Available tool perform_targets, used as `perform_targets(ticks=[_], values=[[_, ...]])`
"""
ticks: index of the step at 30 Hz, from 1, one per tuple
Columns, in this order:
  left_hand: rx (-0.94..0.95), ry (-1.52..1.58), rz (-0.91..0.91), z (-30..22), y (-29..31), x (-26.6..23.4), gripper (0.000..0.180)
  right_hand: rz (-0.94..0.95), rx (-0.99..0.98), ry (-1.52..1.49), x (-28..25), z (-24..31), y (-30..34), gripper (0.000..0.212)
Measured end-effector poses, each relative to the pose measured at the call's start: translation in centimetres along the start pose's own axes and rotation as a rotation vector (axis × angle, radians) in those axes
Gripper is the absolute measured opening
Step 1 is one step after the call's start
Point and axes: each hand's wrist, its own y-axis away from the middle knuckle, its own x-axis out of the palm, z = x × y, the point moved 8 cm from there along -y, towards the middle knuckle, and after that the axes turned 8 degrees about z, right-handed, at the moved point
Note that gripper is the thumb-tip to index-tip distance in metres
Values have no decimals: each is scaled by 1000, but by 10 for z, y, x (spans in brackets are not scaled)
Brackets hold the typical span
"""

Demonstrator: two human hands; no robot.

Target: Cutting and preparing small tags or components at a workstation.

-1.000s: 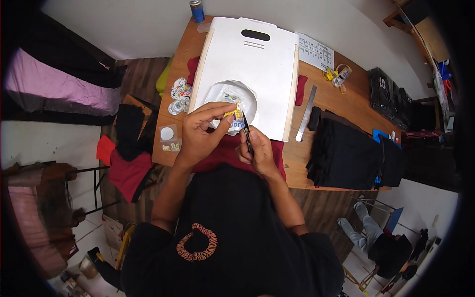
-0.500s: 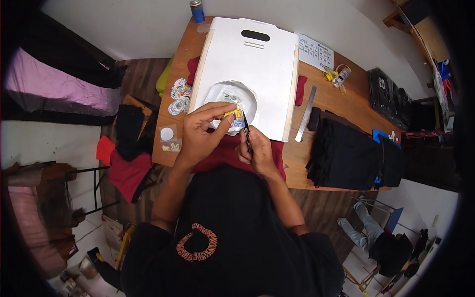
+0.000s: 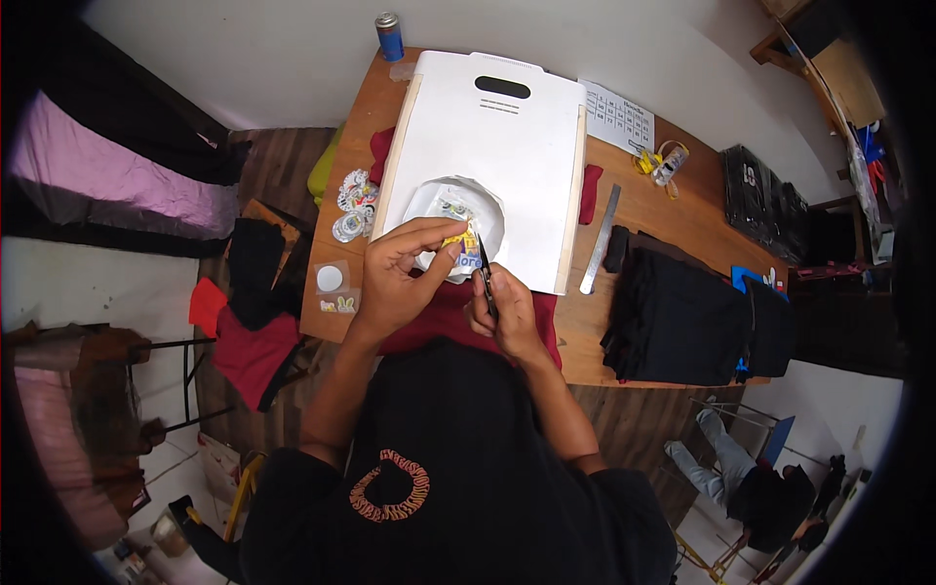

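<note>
Between the thumb and fingers of my left hand (image 3: 398,278) is a small printed sticker (image 3: 464,253), yellow with blue lettering. My right hand (image 3: 509,314) closes round a slim black pointed tool (image 3: 487,273); whether it is snips or tweezers is too small to make out. Its tip meets the sticker's right edge. Both hands are over the near side of a round opening (image 3: 495,219) in a large white board (image 3: 531,146). Inside the opening lies a clear film with printed pictures (image 3: 450,202), partly covered by my left hand.
Several round stickers (image 3: 353,224) and a clear packet (image 3: 332,280) lie left of the board. Dark red cloth (image 3: 429,331) shows beneath it. To the right are a steel ruler (image 3: 600,239), a stack of black cloth (image 3: 673,312) and a printed chart (image 3: 616,112). A blue can (image 3: 389,39) stands behind.
The board and table sit slightly lower in the picture. My hands keep almost the same grip, with the black tool's tip still at the sticker's edge.
</note>
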Motion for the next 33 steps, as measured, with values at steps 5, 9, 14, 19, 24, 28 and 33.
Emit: perform_targets(ticks=[5,9,14,19,24,28,33], values=[[3,15,0,1,1,0,27,8,-2,23,1,1,0,32],[-4,-10,7,1,0,0,27,3,-7,31,0,1,-3,32],[-1,20,-19,0,0,-1,26,-3,-33,-24,-2,2,-2,32],[37,-11,-15,-6,0,0,33,-13,-98,-24,5,19,-4,35],[-44,68,-31,-4,1,1,43,-43,-118,6,5,23,-7,39],[-22,52,-24,-8,2,2,44,-40,-116,26,5,23,-7,39],[-2,18,-13,-11,2,2,43,-19,-135,-17,4,22,-7,37]])
